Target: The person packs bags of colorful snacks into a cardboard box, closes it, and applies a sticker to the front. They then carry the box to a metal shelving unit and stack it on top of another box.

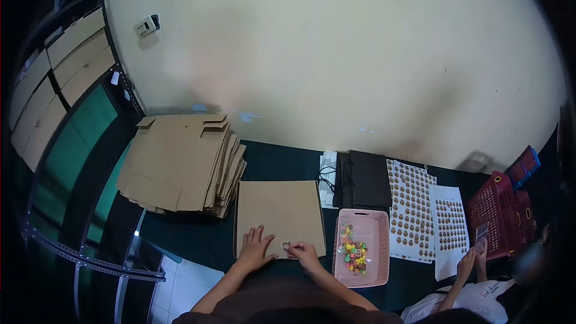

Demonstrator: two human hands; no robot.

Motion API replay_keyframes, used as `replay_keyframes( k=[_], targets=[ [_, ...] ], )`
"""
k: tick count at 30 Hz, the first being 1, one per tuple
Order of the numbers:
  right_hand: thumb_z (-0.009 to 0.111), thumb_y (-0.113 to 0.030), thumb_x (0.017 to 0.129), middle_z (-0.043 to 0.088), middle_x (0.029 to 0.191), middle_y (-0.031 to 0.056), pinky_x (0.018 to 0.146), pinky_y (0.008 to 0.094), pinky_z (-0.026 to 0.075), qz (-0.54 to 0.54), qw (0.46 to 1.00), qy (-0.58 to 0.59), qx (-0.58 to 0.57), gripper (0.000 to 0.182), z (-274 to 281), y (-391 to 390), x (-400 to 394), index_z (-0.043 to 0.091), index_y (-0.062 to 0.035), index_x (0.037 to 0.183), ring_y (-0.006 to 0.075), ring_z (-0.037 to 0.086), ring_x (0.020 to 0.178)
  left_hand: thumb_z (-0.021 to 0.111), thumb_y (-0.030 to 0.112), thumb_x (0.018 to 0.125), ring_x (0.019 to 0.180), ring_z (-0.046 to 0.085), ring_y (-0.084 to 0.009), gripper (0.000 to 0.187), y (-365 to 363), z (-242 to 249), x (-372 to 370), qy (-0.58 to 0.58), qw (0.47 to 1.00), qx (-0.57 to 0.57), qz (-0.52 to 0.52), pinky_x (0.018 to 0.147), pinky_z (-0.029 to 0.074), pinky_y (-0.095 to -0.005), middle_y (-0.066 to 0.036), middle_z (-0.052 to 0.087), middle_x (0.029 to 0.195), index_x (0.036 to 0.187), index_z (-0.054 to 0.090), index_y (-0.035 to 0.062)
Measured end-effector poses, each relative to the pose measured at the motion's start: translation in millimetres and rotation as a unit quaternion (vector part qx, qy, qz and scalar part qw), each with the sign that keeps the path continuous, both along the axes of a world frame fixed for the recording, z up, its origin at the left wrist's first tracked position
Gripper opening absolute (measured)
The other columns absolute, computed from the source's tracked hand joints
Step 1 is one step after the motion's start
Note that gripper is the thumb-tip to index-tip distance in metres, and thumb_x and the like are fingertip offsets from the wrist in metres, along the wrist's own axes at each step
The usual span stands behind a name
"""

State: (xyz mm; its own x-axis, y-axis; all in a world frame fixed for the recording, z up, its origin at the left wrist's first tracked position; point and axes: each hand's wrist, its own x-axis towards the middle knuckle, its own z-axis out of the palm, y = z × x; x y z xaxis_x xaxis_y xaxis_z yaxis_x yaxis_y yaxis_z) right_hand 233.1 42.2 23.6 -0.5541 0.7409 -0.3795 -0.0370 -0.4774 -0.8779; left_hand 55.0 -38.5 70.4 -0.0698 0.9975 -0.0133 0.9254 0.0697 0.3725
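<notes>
A closed, flat brown cardboard box [279, 213] lies on the dark green table in front of me. My left hand [255, 251] rests on its lower left part with the fingers spread. At the lower edge of the box, my right hand [305, 255] pinches a small round sticker [286, 245], held just over the cardboard. Right of the box, a pink basket [384, 251] holds several colourful wrapped pieces [355, 256].
Flattened cardboard [174, 165] is stacked at the left. Black bags [369, 180] and sticker sheets [413, 216] lie right of the box. Dark red baskets [495, 216] stand at the far right, where a co-worker's hands [470, 261] hold a small clear packet [482, 231].
</notes>
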Motion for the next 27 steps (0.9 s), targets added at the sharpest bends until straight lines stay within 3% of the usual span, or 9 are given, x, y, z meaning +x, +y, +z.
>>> replay_keyframes(
  k=[1,4,11,13,18,20,22,24,27],
  targets=[
    [0.063,-0.01,0.084,0.062,0.079,0.0067,0.067,0.0206,0.049,0.006,0.999,-0.022,0.023,0.015,-8.7,-2.2,-0.8,0.061,0.0049,0.086,0.0106,0.06,0.073,0.067,0.051,0.07,0.131,0.01,-0.0479,0.08,1.0,-12.8,-6.1,-0.046,0.998,-0.04,-0.007,0.103,0.012,-0.061,-0.023,0.014,0.144,0.137,0.033,0.0224],
    [0.063,-0.01,0.084,0.062,0.079,0.0084,0.065,0.0204,0.049,-0.007,0.991,-0.06,0.118,0.016,-22.3,-6.1,-8.0,0.06,0.0056,0.083,0.0116,0.06,0.071,0.066,0.056,0.069,0.132,0.01,-0.0466,0.086,-3.8,-17.7,-11.9,-0.018,0.998,-0.035,-0.048,0.103,0.013,-0.0614,-0.022,0.012,0.145,0.139,0.029,0.0251],
    [0.062,-0.009,0.084,0.061,0.074,0.0073,0.058,0.0211,0.05,-0.105,0.972,-0.114,0.179,0.014,-13.5,8.2,-26.5,0.058,0.0042,0.083,0.0094,0.059,0.068,0.059,0.061,0.071,0.132,0.011,-0.0461,0.082,0.5,-27.2,-7.2,0.083,0.995,-0.019,-0.057,0.103,0.012,-0.0618,-0.023,0.013,0.145,0.14,0.028,0.0273],
    [0.062,-0.008,0.085,0.059,0.072,0.0054,0.055,0.0206,0.049,-0.093,0.925,-0.149,0.338,0.012,-22.4,14.1,-28.3,0.058,0.0033,0.085,0.0076,0.057,0.064,0.054,0.06,0.076,0.132,0.015,-0.0453,0.075,3.3,-23.1,-5.8,0.074,0.996,0.002,-0.047,0.103,0.012,-0.0614,-0.022,0.017,0.144,0.139,0.029,0.0276],
    [0.061,-0.008,0.085,0.056,0.073,0.0034,0.056,0.0203,0.05,-0.091,0.939,-0.109,0.314,0.011,-25.1,26.4,-29.7,0.058,0.0028,0.085,0.0071,0.055,0.061,0.047,0.054,0.084,0.132,0.016,-0.0438,0.063,12.0,-32.5,-7.8,0.069,0.996,0.035,-0.031,0.103,0.013,-0.0609,-0.021,0.019,0.144,0.139,0.03,0.029],
    [0.063,-0.01,0.082,0.058,0.068,0.0063,0.051,0.0239,0.046,-0.13,0.963,-0.036,0.232,0.013,-23.4,26.8,-30.8,0.06,0.0019,0.086,0.0073,0.055,0.056,0.047,0.053,0.084,0.132,0.016,-0.0441,0.061,12.8,-34.5,-8.1,0.06,0.997,0.036,-0.025,0.103,0.013,-0.0606,-0.021,0.019,0.143,0.138,0.031,0.0296],
    [0.063,-0.011,0.082,0.059,0.073,0.0096,0.057,0.0279,0.049,-0.125,0.956,-0.059,0.258,0.013,-14.6,21.9,-24.8,0.06,0.0008,0.085,0.0141,0.059,0.062,0.049,0.053,0.083,0.132,0.015,-0.0434,0.061,10.9,-30.9,-12.1,0.065,0.997,0.043,-0.029,0.104,0.013,-0.059,-0.02,0.02,0.143,0.137,0.033,0.0301],
    [0.064,-0.011,0.081,0.06,0.086,0.0118,0.074,0.0333,0.05,-0.018,0.837,-0.175,0.518,0.022,-1.3,12.4,-16.4,0.057,-0.0009,0.1,0.0229,0.061,0.081,0.051,0.053,0.082,0.132,0.017,-0.0418,0.06,7.0,-25.7,-17.9,0.042,0.996,0.037,-0.065,0.105,0.015,-0.0572,-0.018,0.023,0.143,0.136,0.036,0.0303],
    [0.067,-0.015,0.077,0.058,0.099,0.0149,0.087,0.04,0.042,0.071,0.776,-0.179,0.601,0.037,17.8,1.1,-10.3,0.054,-0.0041,0.11,0.0318,0.055,0.098,0.053,0.053,0.081,0.132,0.018,-0.0401,0.06,3.9,-28.4,-30.0,0.01,0.995,0.036,-0.088,0.105,0.017,-0.0562,-0.015,0.025,0.143,0.134,0.039,0.0301]
  ],
)
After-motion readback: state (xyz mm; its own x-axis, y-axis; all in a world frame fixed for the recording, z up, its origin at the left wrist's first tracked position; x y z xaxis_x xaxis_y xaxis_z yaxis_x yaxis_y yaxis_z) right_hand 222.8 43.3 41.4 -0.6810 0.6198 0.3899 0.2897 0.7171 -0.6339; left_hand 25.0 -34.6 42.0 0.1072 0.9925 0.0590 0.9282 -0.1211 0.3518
